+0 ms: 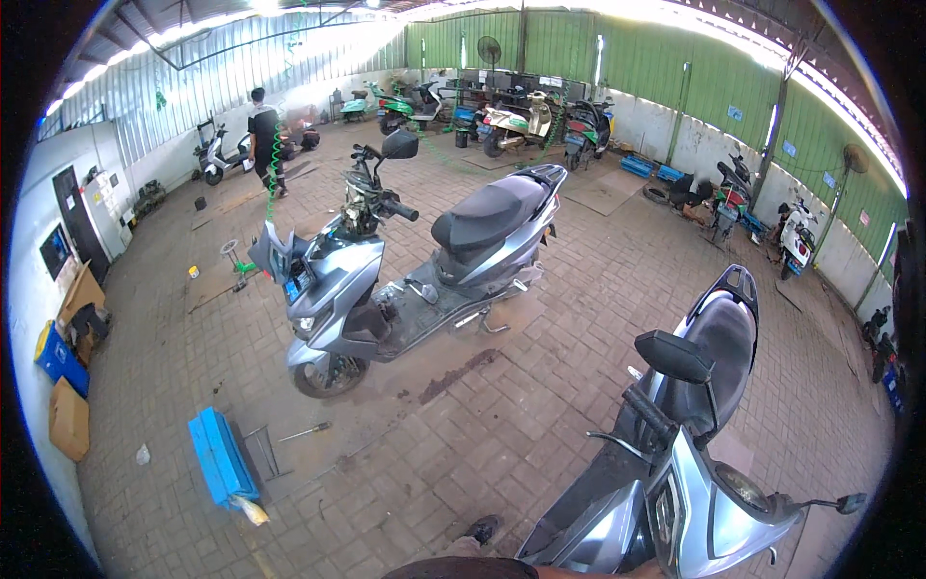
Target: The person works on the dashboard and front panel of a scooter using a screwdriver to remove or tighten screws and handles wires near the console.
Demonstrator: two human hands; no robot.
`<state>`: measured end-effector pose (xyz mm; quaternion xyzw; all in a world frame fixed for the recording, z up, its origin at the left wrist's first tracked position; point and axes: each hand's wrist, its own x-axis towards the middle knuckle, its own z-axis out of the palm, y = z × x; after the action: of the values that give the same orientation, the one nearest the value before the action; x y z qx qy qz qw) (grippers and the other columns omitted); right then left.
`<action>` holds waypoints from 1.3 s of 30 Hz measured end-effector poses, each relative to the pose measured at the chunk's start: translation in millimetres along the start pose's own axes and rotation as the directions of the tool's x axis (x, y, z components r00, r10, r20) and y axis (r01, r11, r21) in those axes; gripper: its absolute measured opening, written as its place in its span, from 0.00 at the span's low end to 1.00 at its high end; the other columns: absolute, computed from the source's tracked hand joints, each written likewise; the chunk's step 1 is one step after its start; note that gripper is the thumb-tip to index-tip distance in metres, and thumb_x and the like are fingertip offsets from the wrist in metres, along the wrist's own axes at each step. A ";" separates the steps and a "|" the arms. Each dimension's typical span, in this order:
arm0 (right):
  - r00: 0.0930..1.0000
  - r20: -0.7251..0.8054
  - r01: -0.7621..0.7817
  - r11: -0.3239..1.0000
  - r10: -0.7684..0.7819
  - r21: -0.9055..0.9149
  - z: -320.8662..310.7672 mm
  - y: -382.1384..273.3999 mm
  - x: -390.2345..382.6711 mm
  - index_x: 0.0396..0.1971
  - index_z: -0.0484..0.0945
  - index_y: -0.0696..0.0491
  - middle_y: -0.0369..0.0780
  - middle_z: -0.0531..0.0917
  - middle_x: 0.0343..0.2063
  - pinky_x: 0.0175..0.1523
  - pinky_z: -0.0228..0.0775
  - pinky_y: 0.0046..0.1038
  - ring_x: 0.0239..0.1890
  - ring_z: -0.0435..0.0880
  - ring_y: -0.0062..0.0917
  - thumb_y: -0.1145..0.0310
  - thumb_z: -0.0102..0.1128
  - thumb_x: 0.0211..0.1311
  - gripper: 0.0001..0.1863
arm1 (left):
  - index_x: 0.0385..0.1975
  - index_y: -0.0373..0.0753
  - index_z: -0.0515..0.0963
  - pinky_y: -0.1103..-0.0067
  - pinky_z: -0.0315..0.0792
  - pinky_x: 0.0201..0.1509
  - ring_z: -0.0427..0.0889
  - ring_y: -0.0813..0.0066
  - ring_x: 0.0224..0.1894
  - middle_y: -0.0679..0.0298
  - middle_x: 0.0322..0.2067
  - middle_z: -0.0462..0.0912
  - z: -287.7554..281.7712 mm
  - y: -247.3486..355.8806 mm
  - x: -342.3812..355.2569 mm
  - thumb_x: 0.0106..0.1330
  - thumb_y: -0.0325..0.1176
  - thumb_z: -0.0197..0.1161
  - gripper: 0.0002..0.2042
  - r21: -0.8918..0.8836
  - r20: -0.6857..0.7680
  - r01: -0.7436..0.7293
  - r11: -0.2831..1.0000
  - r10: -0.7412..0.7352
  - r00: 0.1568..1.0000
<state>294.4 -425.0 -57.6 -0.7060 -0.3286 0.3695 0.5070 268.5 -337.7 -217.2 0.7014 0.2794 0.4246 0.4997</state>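
Note:
Closest to me, at the lower right, stands a silver-grey scooter point(690, 482) with a black seat point(719, 343), handlebar grip point(648, 410) and mirror point(675, 357). A strip of what looks like my arm runs along the lower edge beside its front; no fingers show there. Neither my left hand nor my right hand can be made out. Left of centre, a second silver-blue scooter point(333, 280) has its front panels loosened around the handlebar. One mirror point(400, 146) rises above it. My shoe point(484, 528) shows at the bottom.
A blue toolbox point(224, 458) lies at the lower left, near a screwdriver point(307, 431) and a T-shaped metal tool point(262, 452). A green coiled air hose point(276, 159) hangs down. Another person point(262, 140) stands at the back left; more scooters point(516, 124) line the far wall.

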 end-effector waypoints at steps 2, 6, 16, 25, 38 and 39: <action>0.999 0.028 -0.030 1.000 0.030 0.008 2.1 1.0 3.7 0.29 0.73 0.62 0.41 0.76 0.23 0.24 0.64 0.23 0.20 0.71 0.22 0.78 0.51 0.51 0.05 | 0.30 0.43 0.78 0.71 0.72 0.39 0.77 0.67 0.34 0.60 0.30 0.78 -5.9 3.5 -1.5 0.56 0.37 0.56 0.08 -0.072 0.054 0.151 0.986 -0.147 0.988; 0.995 -0.057 -0.083 0.995 0.087 0.062 -27.5 -5.7 6.8 0.28 0.73 0.62 0.41 0.75 0.21 0.22 0.63 0.23 0.18 0.70 0.21 0.77 0.51 0.51 0.05 | 0.30 0.40 0.78 0.74 0.74 0.36 0.78 0.69 0.31 0.59 0.29 0.79 -17.8 73.8 16.1 0.56 0.36 0.58 0.08 -0.048 0.251 0.246 0.968 -0.227 0.941; 0.949 0.152 -0.303 0.931 0.276 0.205 -24.0 -31.5 19.5 0.25 0.73 0.61 0.41 0.74 0.17 0.18 0.60 0.23 0.14 0.68 0.21 0.73 0.52 0.51 0.06 | 0.34 0.36 0.78 0.74 0.77 0.29 0.79 0.73 0.32 0.61 0.31 0.80 -30.4 49.4 13.6 0.56 0.35 0.59 0.11 -0.299 0.417 0.466 0.833 -0.325 0.849; 0.961 0.143 -0.253 0.960 0.235 0.118 -23.5 -21.2 23.5 0.22 0.73 0.59 0.38 0.72 0.14 0.15 0.54 0.20 0.11 0.65 0.18 0.78 0.46 0.49 0.05 | 0.34 0.40 0.80 0.77 0.75 0.38 0.79 0.71 0.32 0.60 0.32 0.81 -47.3 72.6 6.1 0.56 0.35 0.57 0.09 -0.143 0.339 0.295 0.945 -0.234 0.911; 0.957 0.147 -0.267 0.956 0.249 0.123 -17.9 -19.7 26.1 0.20 0.73 0.60 0.38 0.72 0.13 0.15 0.55 0.21 0.11 0.64 0.19 0.77 0.45 0.49 0.06 | 0.38 0.42 0.77 0.73 0.73 0.42 0.77 0.67 0.37 0.62 0.32 0.78 10.7 -15.1 -5.2 0.57 0.40 0.58 0.12 -0.034 0.076 -0.193 0.981 0.195 0.978; 0.957 0.142 -0.273 0.951 0.253 0.143 -20.3 -19.1 25.4 0.20 0.73 0.60 0.38 0.72 0.13 0.15 0.55 0.21 0.10 0.64 0.19 0.77 0.45 0.49 0.06 | 0.38 0.42 0.77 0.73 0.73 0.41 0.77 0.67 0.36 0.62 0.32 0.78 7.6 -7.3 -2.5 0.57 0.40 0.58 0.12 -0.067 0.119 -0.090 0.994 0.098 0.988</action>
<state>323.1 -408.1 -39.8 -0.6763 -0.2312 0.5016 0.4874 274.2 -340.7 -225.9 0.7227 0.2020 0.4125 0.5165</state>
